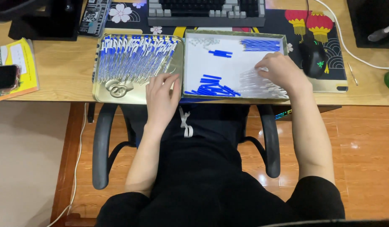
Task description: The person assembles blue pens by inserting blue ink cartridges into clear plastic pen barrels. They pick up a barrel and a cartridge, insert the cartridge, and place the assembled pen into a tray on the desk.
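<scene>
Fingers of the left hand (pixel 161 94) rest spread and loose on the near corner of the metal tray (pixel 103 90), gripping nothing, with assembled blue pens (pixel 133 56) just beyond. The right hand (pixel 280 71) presses curled fingers onto clear pen barrels (pixel 257 86) (whether it pinches one, I cannot tell) inside the white box (pixel 203 63); blue caps (pixel 211 87) lie between both hands.

Head camera, steep downward view over desk (pixel 68 67), lap.
</scene>
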